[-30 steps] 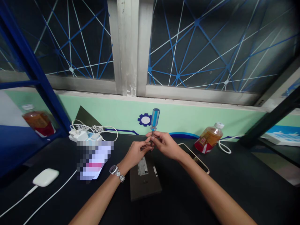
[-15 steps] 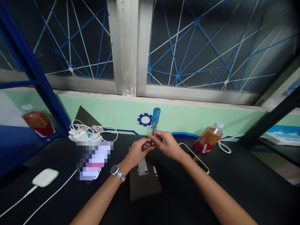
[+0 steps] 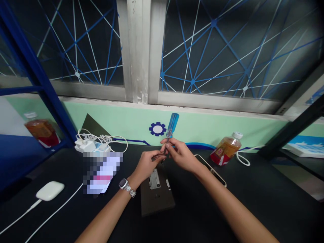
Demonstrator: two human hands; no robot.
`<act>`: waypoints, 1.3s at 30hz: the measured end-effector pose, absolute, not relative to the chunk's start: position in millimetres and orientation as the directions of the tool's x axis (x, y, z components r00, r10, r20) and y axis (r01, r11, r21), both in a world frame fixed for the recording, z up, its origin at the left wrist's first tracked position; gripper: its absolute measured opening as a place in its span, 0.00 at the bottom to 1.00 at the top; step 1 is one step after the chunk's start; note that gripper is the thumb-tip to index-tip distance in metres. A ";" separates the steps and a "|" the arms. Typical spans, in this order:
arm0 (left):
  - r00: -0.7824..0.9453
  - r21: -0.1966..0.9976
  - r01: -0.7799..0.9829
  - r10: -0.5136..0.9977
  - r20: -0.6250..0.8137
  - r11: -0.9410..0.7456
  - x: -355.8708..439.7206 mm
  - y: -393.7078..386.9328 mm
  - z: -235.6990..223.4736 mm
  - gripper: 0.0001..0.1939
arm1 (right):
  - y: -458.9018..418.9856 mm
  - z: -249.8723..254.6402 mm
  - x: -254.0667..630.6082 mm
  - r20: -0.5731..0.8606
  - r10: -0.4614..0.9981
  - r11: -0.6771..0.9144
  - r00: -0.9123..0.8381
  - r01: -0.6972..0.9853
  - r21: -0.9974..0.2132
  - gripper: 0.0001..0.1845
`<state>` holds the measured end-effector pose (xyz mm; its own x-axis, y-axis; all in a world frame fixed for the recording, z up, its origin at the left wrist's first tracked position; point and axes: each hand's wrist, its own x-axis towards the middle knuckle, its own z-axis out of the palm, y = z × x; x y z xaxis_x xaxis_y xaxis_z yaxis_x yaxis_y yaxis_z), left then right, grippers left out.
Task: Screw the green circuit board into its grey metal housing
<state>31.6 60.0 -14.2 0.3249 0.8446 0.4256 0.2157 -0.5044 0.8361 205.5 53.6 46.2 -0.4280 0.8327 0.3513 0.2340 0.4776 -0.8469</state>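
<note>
A screwdriver with a clear blue handle (image 3: 172, 124) stands handle-up, tilted to the right, above a dark flat device (image 3: 156, 193) with a white label that lies on the black table. My right hand (image 3: 180, 155) pinches the metal shaft just below the handle. My left hand (image 3: 147, 164), a watch on its wrist, has its fingertips closed at the lower part of the shaft; whether a small part is between them is hidden. Both hands hover over the far end of the device.
A phone with a blurred screen (image 3: 101, 172) lies left of the device, behind it a white power strip with chargers (image 3: 92, 145). A white mouse-like case (image 3: 49, 190) with cable sits far left. A tea bottle (image 3: 225, 148) and a tablet edge (image 3: 212, 170) are to the right.
The screwdriver's handle has tipped from near upright to the right and risen slightly. Both hands stay at the shaft with only small finger shifts.
</note>
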 end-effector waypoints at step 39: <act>0.307 0.814 0.279 0.850 0.427 -0.510 32.2 59.9 -22.0 0.09 | 59.7 36.5 204.0 0.392 0.876 0.479 -0.281 0.404 -0.779 0.10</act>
